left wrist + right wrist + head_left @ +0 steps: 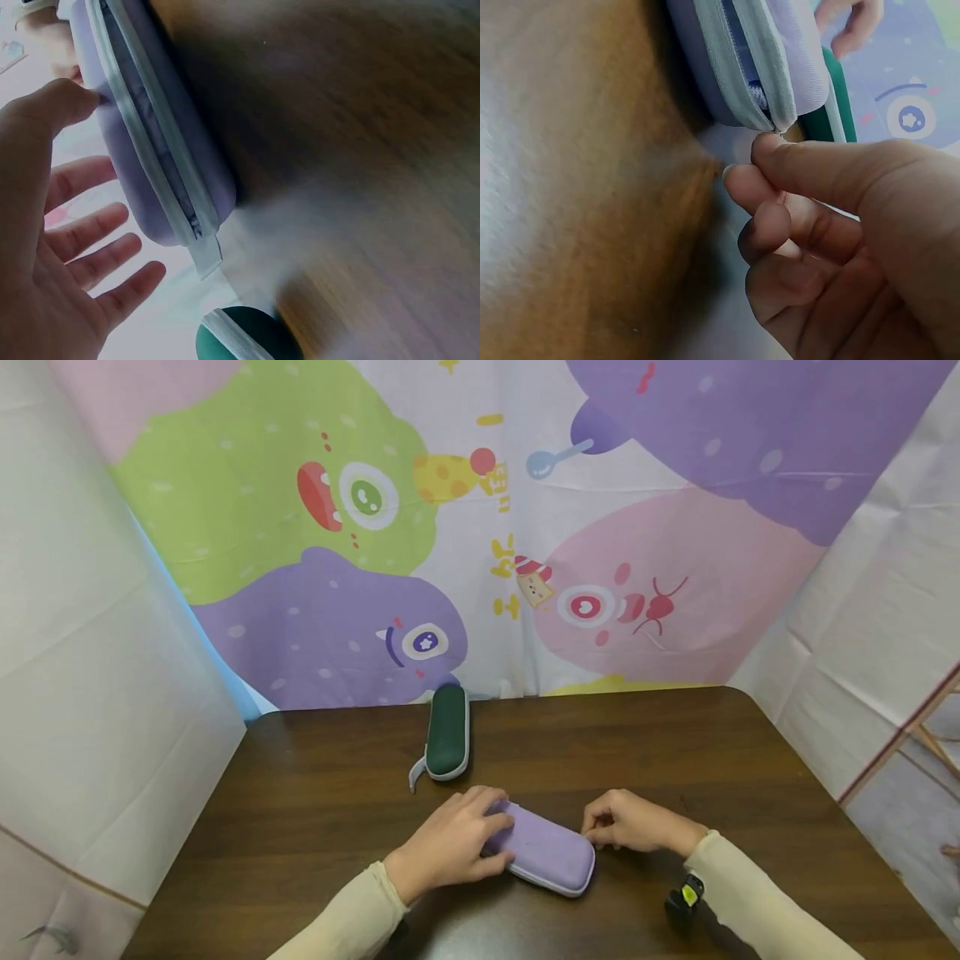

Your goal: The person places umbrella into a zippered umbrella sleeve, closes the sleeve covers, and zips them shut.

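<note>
A lilac zip case [551, 852] lies slantwise on the table, its pale zipper edging [142, 127] along the side. In the left wrist view the two zipper bands stand apart, with a purple gap between. My left hand [453, 839] holds the case at its left end, thumb on the near side and index finger across from it; the other fingers are spread. At the right end, my right hand [630, 821] pinches the zipper pull with thumb and forefinger, the pull mostly hidden. Its other fingers [769, 232] are curled. A pale tab [206, 256] sticks out at the case's left end.
A dark green zip case [447, 735] with a grey loop lies farther back, near the rear edge of the brown table [637, 743]. A cartoon-printed cloth [495, 652] hangs behind it. A black wrist device [682, 900] sits below the right sleeve.
</note>
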